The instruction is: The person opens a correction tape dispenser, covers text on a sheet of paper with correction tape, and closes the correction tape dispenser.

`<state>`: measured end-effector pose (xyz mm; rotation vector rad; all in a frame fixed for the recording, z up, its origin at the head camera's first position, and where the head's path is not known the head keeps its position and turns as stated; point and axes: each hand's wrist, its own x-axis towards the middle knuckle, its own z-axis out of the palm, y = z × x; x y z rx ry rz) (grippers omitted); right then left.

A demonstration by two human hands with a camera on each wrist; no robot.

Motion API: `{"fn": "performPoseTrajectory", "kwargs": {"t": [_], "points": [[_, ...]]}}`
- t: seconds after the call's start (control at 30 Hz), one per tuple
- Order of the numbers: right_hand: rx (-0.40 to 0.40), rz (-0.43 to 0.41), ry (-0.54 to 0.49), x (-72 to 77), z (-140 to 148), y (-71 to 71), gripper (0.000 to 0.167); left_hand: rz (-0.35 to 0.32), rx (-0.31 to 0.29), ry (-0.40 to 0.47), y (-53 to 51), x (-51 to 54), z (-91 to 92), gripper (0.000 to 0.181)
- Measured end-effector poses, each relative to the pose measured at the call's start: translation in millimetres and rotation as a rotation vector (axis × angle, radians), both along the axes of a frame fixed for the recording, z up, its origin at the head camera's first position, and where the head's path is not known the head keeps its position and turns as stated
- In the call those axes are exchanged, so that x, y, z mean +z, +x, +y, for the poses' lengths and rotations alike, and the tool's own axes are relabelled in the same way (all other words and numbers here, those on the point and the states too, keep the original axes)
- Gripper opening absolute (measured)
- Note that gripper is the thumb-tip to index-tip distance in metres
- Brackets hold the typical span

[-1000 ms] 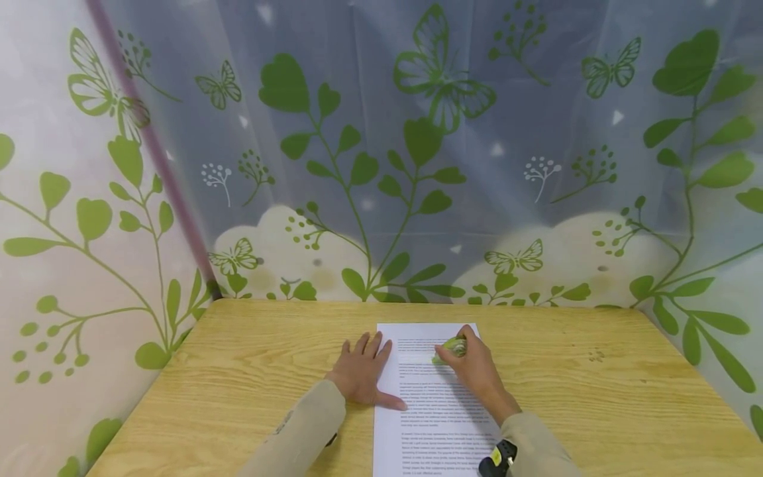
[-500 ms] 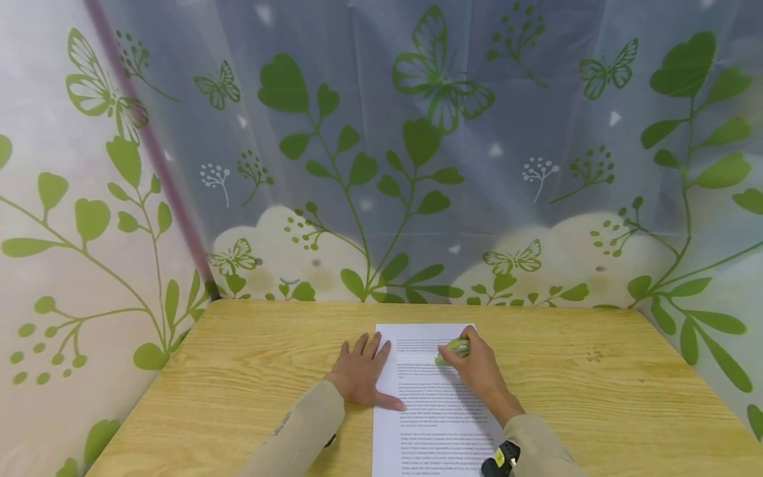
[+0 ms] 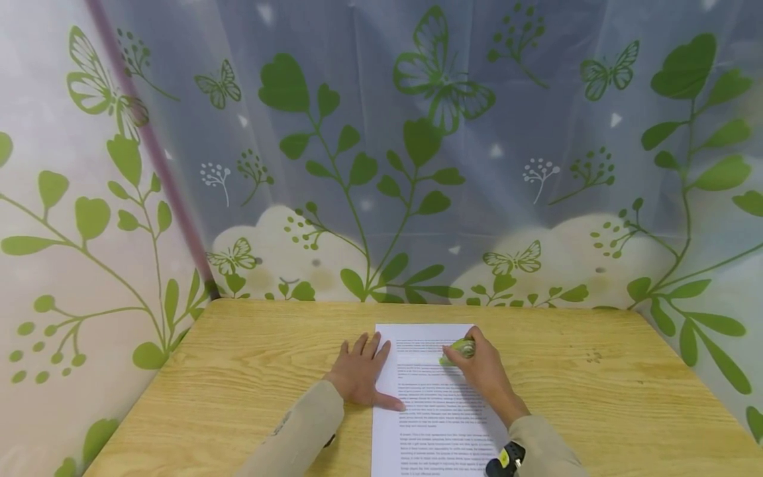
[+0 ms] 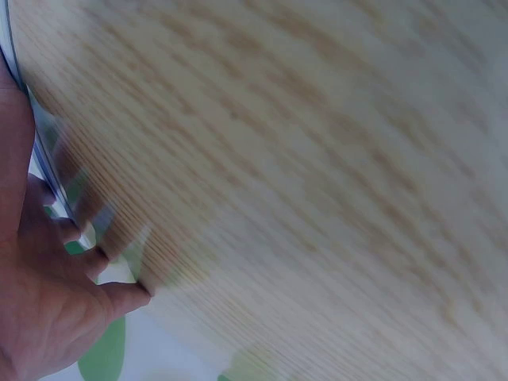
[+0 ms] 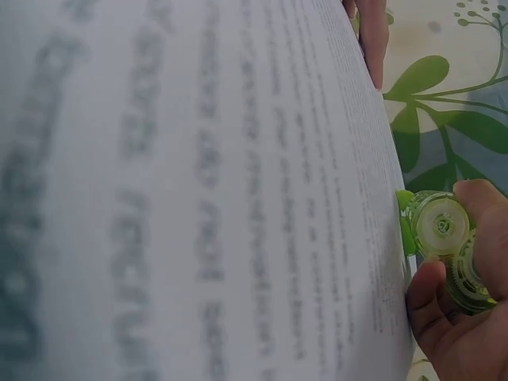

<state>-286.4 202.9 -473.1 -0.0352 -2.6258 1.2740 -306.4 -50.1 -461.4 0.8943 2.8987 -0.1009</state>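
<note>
A printed white sheet [image 3: 441, 417] lies on the wooden table. My left hand [image 3: 361, 377] rests with spread fingers over its left edge, the thumb on the text; the left wrist view shows that hand [image 4: 59, 302] at the lower left. Near the sheet's top right, my right hand [image 3: 485, 374] pinches a green correction tape dispenser [image 3: 461, 348] between thumb and fingers. In the right wrist view the clear green dispenser [image 5: 440, 226], with round reels inside, has its tip at the paper [image 5: 238, 190], and the right hand [image 5: 472, 317] grips it from the right.
The wooden table [image 3: 596, 397] reaches back to a curtain [image 3: 369, 165] printed with green leaves and butterflies, which also hangs along both sides. A black device with a yellow mark [image 3: 505, 458] sits at my right wrist.
My right hand has slid a little to the right along the upper part of the sheet, carrying the dispenser. My left hand has stayed in place.
</note>
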Motion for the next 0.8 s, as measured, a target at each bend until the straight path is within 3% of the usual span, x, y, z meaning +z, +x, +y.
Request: {"fn": "performPoseTrajectory", "kwargs": {"t": [0.43,0.8], "points": [[-0.003,-0.011,-0.007,-1.1,9.5,0.4,0.037,0.019,-0.02,0.029,-2.7,-7.3,-1.5,0.122],[-0.01,-0.027,0.006,-2.2,18.5,0.6,0.037,-0.021,-0.009,0.017,1.0,1.3,-0.7,0.12]]}}
